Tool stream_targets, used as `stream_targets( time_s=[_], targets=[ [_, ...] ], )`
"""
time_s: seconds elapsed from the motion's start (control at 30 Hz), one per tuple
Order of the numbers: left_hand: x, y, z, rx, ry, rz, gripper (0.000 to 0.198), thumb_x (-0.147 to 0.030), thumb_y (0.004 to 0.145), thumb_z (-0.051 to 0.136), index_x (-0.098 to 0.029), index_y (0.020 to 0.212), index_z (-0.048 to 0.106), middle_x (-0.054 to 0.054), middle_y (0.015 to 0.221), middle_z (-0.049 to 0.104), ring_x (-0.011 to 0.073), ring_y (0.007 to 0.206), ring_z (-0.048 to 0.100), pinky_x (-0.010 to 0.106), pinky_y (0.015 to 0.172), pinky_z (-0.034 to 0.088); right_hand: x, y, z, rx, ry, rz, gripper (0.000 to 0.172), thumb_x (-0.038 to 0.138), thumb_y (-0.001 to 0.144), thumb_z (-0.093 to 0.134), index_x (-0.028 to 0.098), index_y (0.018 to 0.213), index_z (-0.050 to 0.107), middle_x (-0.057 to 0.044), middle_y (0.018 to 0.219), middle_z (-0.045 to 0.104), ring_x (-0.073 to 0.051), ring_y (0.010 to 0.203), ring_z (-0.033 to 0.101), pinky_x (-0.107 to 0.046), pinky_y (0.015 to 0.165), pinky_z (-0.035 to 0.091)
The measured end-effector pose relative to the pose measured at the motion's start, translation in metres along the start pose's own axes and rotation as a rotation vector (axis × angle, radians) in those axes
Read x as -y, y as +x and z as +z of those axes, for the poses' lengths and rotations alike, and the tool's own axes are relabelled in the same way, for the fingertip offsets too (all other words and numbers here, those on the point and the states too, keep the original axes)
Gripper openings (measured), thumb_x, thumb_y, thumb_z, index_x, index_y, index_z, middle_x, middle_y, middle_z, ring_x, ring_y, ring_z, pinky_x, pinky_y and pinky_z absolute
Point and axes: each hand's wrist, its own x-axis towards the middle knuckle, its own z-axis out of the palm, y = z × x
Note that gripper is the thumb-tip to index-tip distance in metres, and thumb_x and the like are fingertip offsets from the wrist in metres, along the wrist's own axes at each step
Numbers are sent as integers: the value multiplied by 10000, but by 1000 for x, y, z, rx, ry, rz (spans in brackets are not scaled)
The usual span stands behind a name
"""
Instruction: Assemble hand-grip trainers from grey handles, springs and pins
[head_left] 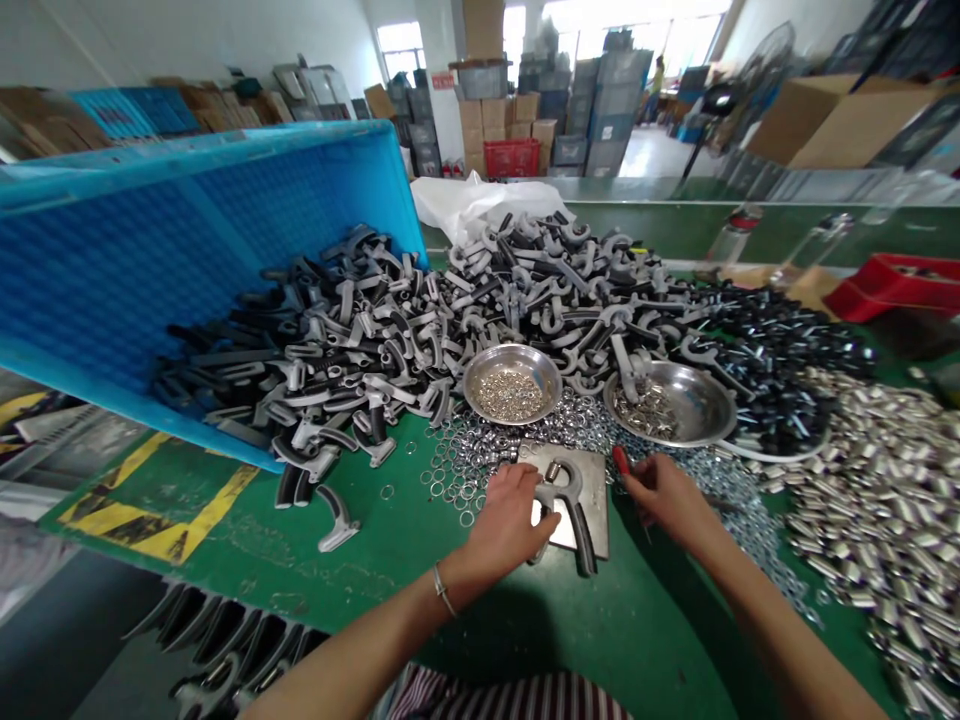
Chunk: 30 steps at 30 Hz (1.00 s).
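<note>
L hand [506, 522] grips black-and-grey handle [574, 520] on steel plate [592, 480]; R hand [667, 500] pinches red-handled tool [620, 460] just beside plate. Loose steel rings [465, 470] around plate, 2 steel bowls [511, 383] farther back, big handle pile [540, 290] far side, tipped blue crate [187, 220] to left.

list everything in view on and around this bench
blue plastic crate: one, blue, tipped over at left, handles spilling out
grip handles: many, black and grey, heaped mid-bench
steel bowls: two, silver, holding small rings, in front of the heap
loose metal rings: many, silver, scattered around the plate
steel plate: one, grey, front centre
small parts: many, black and silver, right of the right-hand bowl
metal sleeves: many, silver, heaped far right
red tray: one, red, back right
white plastic bag: one, white, behind the heap
green workbench: one, green, under all these
stacked cartons and crates: many, brown, blue and grey, background
person: one, far background
held handle: one, black and grey, on the plate
red-handled tool: one, red, in the right hand
bracelet: one, silver, left wrist
left hand: gripping the held handle
right hand: holding the red-handled tool
</note>
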Motion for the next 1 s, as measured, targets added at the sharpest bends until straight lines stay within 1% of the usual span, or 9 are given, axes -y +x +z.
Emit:
stream_targets(
  time_s=[0.13, 0.2, 0.33, 0.47, 0.57, 0.73, 0.9, 0.93, 1.0],
  targets=[
    [4, -1, 3, -1, -29, 2, 440, -368, 835, 669, -176, 1215, 555, 95, 1278, 545, 281, 1223, 451, 453, 1091, 330, 21, -15, -3, 70, 569, -122, 319, 486, 862, 608, 213, 1016, 546, -38, 815, 703, -218, 708, 699, -355, 708, 566],
    [6, -1, 5, -2, -33, 2, 449, -371, 829, 676, -175, 1214, 553, 95, 1279, 545, 281, 1217, 451, 452, 1085, 332, 39, -19, 3, 48, 707, -143, 317, 529, 891, 573, 241, 1014, 527, -50, 890, 722, -227, 754, 711, -375, 744, 573],
    [6, 0, 7, -6, -37, -10, 453, -364, 830, 669, -171, 1220, 544, 99, 1280, 547, 285, 1196, 456, 446, 1060, 351, 63, -19, 31, -39, 668, -191, 280, 542, 934, 502, 276, 994, 437, -74, 884, 736, -245, 712, 710, -401, 694, 585],
    [4, 0, 6, -2, -47, -19, 432, -363, 834, 666, -186, 1207, 540, 87, 1260, 559, 287, 1175, 469, 450, 1048, 358, 64, -13, 52, -44, 658, -177, 278, 549, 950, 455, 283, 1013, 403, -100, 914, 736, -262, 698, 711, -424, 670, 591],
    [3, 0, 7, -14, -52, -35, 423, -366, 829, 674, -201, 1194, 537, 82, 1248, 567, 288, 1172, 481, 456, 1048, 356, 62, -11, 53, -32, 626, -172, 287, 556, 946, 457, 284, 1020, 404, -102, 939, 740, -268, 713, 717, -425, 685, 591],
    [4, 0, 8, -26, -57, -33, 446, -359, 815, 694, -197, 1197, 532, 84, 1261, 566, 288, 1170, 488, 455, 1042, 365, 60, -15, 52, -54, 562, -219, 234, 509, 974, 422, 280, 1014, 395, -87, 883, 734, -253, 693, 715, -386, 674, 573],
    [4, 0, 8, -8, -55, -30, 454, -375, 825, 680, -195, 1217, 536, 94, 1267, 562, 300, 1181, 483, 464, 1039, 367, 69, -15, 54, -119, 227, -285, 254, 479, 921, 470, 234, 977, 433, -107, 798, 691, -304, 736, 690, -407, 687, 512],
    [3, 1, 7, -1, -52, -30, 458, -377, 826, 678, -189, 1220, 537, 97, 1269, 560, 302, 1183, 480, 465, 1037, 367, 72, -11, 52, -109, 223, -292, 264, 482, 906, 491, 230, 968, 446, -93, 768, 676, -295, 705, 676, -395, 657, 502],
    [2, 1, 7, 7, -45, -39, 462, -375, 828, 676, -181, 1224, 539, 101, 1277, 556, 305, 1186, 474, 467, 1037, 364, 77, 2, 45, -10, 403, -267, 282, 503, 894, 520, 233, 951, 468, -27, 655, 624, -235, 566, 618, -343, 557, 476]
  ],
)
